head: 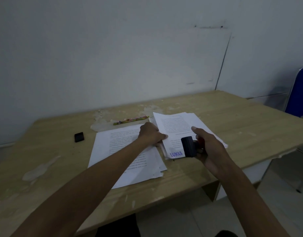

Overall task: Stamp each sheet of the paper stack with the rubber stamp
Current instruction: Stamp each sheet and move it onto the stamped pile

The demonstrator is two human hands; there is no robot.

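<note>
Two piles of printed white sheets lie on the wooden table point(232, 120). The right pile point(178, 124) has a top sheet bearing a purple "LUNAS" mark point(176, 153) at its near corner. My left hand point(151, 134) pinches the left edge of that top sheet, which is slightly lifted. My right hand point(207, 147) grips the rubber stamp point(189, 146), a black block with a reddish handle, tilted up just right of the mark. The left pile point(116, 151) lies flat under my left forearm.
A small black ink-pad case point(79, 137) sits to the left of the papers. A patterned pencil point(131, 120) lies behind them near the wall. A blue chair point(299, 93) stands past the table's right edge. The tabletop veneer is worn and peeling in places.
</note>
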